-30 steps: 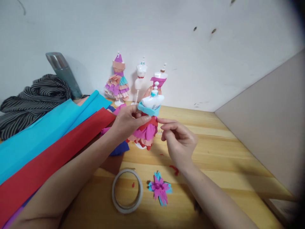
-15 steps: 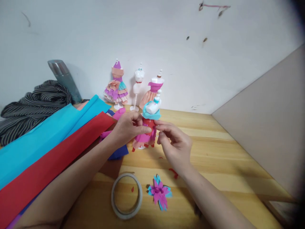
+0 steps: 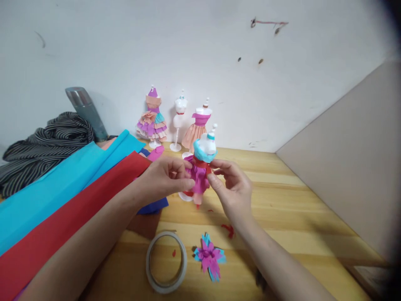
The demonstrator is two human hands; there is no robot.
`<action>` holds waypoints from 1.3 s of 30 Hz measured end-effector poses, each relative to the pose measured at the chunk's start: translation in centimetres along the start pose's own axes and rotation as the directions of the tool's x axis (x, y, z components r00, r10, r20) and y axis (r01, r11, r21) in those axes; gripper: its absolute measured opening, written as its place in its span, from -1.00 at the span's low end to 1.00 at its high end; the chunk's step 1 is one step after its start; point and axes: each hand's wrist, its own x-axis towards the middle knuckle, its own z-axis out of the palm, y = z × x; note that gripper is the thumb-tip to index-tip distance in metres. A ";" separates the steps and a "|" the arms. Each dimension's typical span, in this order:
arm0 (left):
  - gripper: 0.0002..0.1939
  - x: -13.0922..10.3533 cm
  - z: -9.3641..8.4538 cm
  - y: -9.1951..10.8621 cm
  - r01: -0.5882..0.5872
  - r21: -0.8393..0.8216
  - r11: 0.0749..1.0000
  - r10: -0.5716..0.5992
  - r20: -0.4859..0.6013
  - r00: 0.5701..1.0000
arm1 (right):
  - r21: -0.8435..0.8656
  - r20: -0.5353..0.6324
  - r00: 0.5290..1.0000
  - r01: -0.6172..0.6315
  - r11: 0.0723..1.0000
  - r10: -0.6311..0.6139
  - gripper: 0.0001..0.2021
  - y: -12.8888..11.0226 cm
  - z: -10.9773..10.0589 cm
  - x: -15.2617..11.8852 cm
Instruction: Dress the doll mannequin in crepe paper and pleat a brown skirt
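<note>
Between my hands stands a small white dress-form mannequin (image 3: 208, 145), tilted slightly to the right. It wears a turquoise crepe-paper collar (image 3: 202, 154), a red waist band (image 3: 200, 163) and a magenta paper skirt (image 3: 199, 177) with peach and red pieces at the hem. My left hand (image 3: 164, 175) pinches the skirt's left side between thumb and fingers. On the other side, my right hand (image 3: 233, 186) is closed at the red waist, thumb and index finger on it. The fingers partly cover the skirt. A magenta and turquoise paper flower (image 3: 210, 257) lies nearer me.
A tape roll (image 3: 150, 269) lies beside the flower, with red scraps (image 3: 228, 230) around. Dressed mannequins (image 3: 153, 113) stand against the wall. At left are turquoise (image 3: 69, 171) and red paper (image 3: 81, 205) sheets, striped cloth (image 3: 59, 138) and a bottle (image 3: 87, 113).
The mannequin has turned and tipped to the right, and its skirt now faces differently. My left hand has shifted down from the waist to the skirt; my right fingers have closed on the waist.
</note>
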 end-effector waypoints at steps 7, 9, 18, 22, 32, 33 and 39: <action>-0.73 -0.5 0.5 0.3 0.091 -0.049 0.995 -0.084 0.126 0.989 | 0.106 0.036 0.997 -0.073 0.992 0.070 -0.73 0.8 0.6 0.6; -0.70 -0.5 0.1 0.5 0.096 -0.038 0.995 -0.088 0.171 0.981 | 0.137 0.029 0.996 -0.082 0.987 0.079 -0.75 1.1 0.6 0.7; -0.68 0.9 -0.2 -1.3 -0.009 0.283 0.959 0.059 -0.169 0.984 | 0.300 0.105 0.994 -0.068 0.952 0.038 -0.73 1.8 0.5 1.0; -0.52 1.6 0.8 -2.3 -0.132 0.314 0.940 0.161 -0.069 0.985 | 0.315 0.130 0.991 -0.061 0.947 0.020 -0.70 2.3 0.7 1.3; -0.71 2.4 0.6 -3.5 -0.126 0.196 0.972 0.137 -0.048 0.989 | 0.265 0.215 0.977 -0.045 0.963 -0.014 -0.71 2.3 0.1 1.1; -0.71 2.4 0.6 -3.5 -0.127 0.174 0.977 0.134 -0.031 0.990 | 0.279 0.201 0.979 -0.035 0.960 -0.023 -0.72 2.5 0.1 1.1; -0.56 2.7 -0.2 -3.6 -0.103 0.154 0.983 0.097 0.045 0.994 | 0.183 -0.037 0.996 -0.068 0.981 0.076 -0.87 2.6 -1.8 1.3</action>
